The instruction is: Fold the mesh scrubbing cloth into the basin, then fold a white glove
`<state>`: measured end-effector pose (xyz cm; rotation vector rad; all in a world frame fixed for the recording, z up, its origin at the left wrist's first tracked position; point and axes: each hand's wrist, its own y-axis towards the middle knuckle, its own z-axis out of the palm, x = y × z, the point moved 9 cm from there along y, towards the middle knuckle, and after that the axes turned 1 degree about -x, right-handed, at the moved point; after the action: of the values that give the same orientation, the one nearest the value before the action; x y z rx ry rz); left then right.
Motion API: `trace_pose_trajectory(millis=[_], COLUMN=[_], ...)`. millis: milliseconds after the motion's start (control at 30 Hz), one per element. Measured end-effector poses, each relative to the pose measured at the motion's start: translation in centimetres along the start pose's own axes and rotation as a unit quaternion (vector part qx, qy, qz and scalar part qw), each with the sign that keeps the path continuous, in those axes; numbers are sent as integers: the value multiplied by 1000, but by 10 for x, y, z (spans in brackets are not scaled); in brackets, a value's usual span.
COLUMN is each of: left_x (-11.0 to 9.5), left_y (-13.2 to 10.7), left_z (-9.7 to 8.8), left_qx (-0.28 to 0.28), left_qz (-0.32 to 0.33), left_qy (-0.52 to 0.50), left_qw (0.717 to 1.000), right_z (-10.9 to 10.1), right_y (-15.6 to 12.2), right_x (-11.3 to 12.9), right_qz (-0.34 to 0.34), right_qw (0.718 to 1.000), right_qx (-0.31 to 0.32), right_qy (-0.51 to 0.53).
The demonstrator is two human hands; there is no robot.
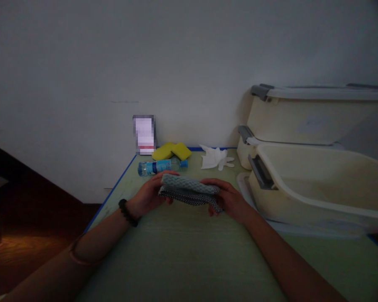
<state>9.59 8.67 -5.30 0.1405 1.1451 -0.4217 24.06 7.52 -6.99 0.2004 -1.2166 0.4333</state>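
Cloth (pixel 189 191): folded, checked grey and dark weave; I hold it between both hands just above the table (pixel 189 260), in the middle of the near half.
Left hand (pixel 148 195): fingers curled shut round the cloth's left end; bead bracelet (pixel 127 212) on the wrist.
Right hand (pixel 231 201): closed on the cloth's right end, fingers wrapped under the edge.
Progress, done: I judge the cloth already doubled over, since a pale layer lies on a darker one and the whole reads as a narrow, flat bundle.
Progress, left: the bundle is not yet laid down; the lower right corner hangs a little loose, so the edges look unevenly matched.
Long axis: left to right across the table, the right end slightly nearer to me than the left.
Facing: pale side up and away, dark edge toward me.
Bottle (pixel 159 166): lying on its side, just beyond the cloth.
Sponges (pixel 171 151): yellow, at the far edge by the wall.
Glove (pixel 216 158): white, far, right of the sponges.
Tubs (pixel 318 184): cream plastic, stacked at the right.
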Motion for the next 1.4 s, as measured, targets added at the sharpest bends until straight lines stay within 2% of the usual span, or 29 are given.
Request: trace_pose_trajectory(millis=[267, 433, 500, 633, 767, 833, 967, 1100, 1233, 1333, 1400], left_x=[-3, -4, -4, -5, -7, -5, 0, -1, -7, -11, -12], left_y=[0, 4, 4, 1, 0, 1, 3, 4, 4, 2, 2], left_z=[2, -2, -4, -3, -4, -1, 1, -3, -4, -5, -6], left_qx=[17, -18, -30, -37, -53, -43, -31, -54, -88, -123, -137], left_qz=[-5, 20, 30, 49, 43, 34, 27, 41, 71, 87, 95], left_qy=[-18, 7, 42, 140, 238, 259, 242, 194, 195, 216, 202], left_qw=[1000, 1000, 998, 988, 969, 964, 969, 979, 974, 965, 965], right_z=[-1, 4, 6, 0, 4, 3, 0, -2, 1, 0, 4], right_y=[1, 4, 2, -1, -3, -2, -3, -1, 1, 1, 2], right_x=[0, 17, 23, 23, 19, 20, 24, 18, 11, 4, 0], right_qz=[-34, -146, -174, -143, -104, -98, -118, -92, -66, -45, -41], right_qw=[999, 977, 964, 962, 956, 953, 952, 957, 977, 983, 987], right_qx=[21, 48, 31, -58, -66, -76, -94, -109, -121, -153, -146], right_qy=[-34, -150, -197, -227, -268, -275, -265, -252, -160, -94, -48])
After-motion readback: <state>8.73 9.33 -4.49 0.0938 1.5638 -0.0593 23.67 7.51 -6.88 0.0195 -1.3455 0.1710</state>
